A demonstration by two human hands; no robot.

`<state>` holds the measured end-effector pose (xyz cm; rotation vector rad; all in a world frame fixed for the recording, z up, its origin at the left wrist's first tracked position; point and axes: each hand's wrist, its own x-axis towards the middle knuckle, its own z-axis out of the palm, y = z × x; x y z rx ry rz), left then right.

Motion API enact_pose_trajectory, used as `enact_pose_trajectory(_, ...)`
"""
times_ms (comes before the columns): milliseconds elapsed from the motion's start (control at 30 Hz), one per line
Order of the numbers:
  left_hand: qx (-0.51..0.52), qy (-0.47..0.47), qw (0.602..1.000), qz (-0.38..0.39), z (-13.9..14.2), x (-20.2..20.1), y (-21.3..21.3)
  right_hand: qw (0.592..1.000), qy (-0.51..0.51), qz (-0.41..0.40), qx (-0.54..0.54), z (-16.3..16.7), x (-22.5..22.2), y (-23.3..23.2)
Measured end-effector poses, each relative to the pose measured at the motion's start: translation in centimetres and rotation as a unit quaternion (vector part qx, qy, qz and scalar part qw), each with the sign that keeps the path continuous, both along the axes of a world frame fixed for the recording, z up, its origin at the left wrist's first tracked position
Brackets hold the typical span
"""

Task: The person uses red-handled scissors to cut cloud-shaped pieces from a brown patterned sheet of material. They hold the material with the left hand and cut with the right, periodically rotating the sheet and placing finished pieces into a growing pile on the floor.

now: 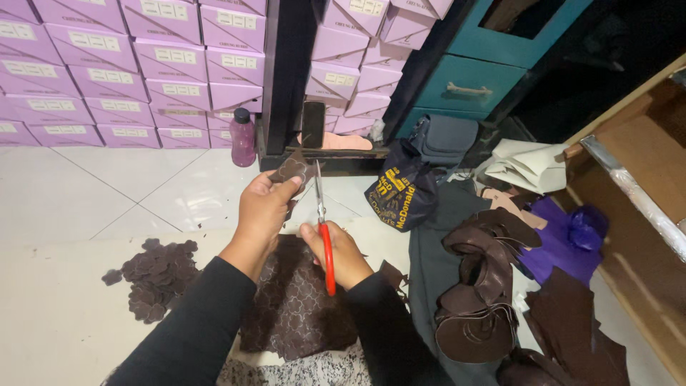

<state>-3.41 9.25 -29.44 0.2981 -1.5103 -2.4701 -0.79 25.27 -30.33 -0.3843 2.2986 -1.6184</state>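
left hand (263,207) pinches a small brown leather piece (293,170); right hand (341,251) grips red-handled scissors (323,229): best turn the piece, following its outline.

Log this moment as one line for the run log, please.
left hand: holds brown leather piece | right hand: holds red-handled scissors, blades at piece | cut-outs pile on floor, left

You hold a small dark-brown leather piece (291,170) aloft, red-handled scissors (324,232) (blades upright) touching its right edge.
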Motion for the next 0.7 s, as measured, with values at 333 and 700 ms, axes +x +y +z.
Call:
enact_pose_trajectory(333, 0.030, 0.030, 0.998, 0.037, 1.0, 1.4, 2.0, 0.999, 0.042, 0.007, -0.014, 0.0, 0.9, 0.7)
enact_pose_trajectory(700, 0.074, 0.050, 0.994, 0.057, 3.7, 4.4, 3.3, 0.997, 0.042, -0.034, -0.063, 0.6, 2.7, 0.6)
